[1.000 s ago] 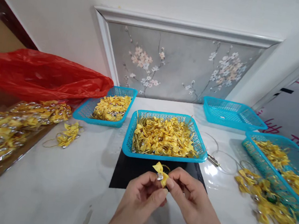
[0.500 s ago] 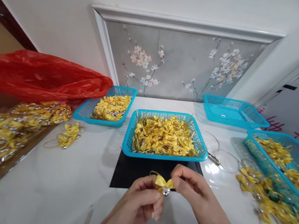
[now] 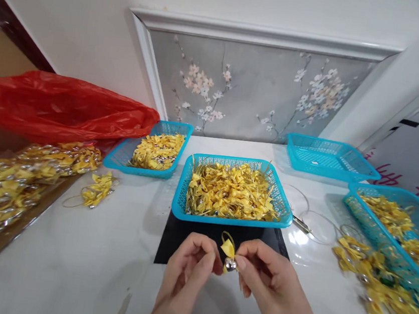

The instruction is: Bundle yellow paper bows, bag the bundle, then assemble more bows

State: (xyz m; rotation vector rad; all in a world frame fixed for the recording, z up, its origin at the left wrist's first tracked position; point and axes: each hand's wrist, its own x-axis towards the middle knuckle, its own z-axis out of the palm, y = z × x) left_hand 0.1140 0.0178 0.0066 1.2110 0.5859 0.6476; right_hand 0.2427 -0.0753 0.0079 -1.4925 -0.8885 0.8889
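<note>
A small yellow ribbon bow (image 3: 227,248) with a silver jingle bell (image 3: 230,265) and a gold cord loop (image 3: 227,237) is up between my two hands. My right hand (image 3: 269,282) pinches its right side between thumb and fingers. At the left, my left hand (image 3: 192,271) is closed, thumb against forefinger, with fingertips close beside the bow's lower ribbon. Whatever those left fingers hold, if anything, is hidden. Beyond my hands stands a blue basket (image 3: 231,222) heaped with similar gold bows and cords, above a black mat (image 3: 169,243).
More bows fill a blue basket (image 3: 138,171) at back left and another (image 3: 374,241) at right. A third blue basket (image 3: 329,171) stands back right. Loose bows (image 3: 377,282) lie at right, a small bunch (image 3: 98,189) at left. Bagged bows (image 3: 1,194) and a red bag (image 3: 67,105) sit far left.
The bow has turned so one ribbon loop points up, and it sits slightly higher. My left hand has shifted left and up, its fingers drawn back from the bell; my right hand keeps its pinch.
</note>
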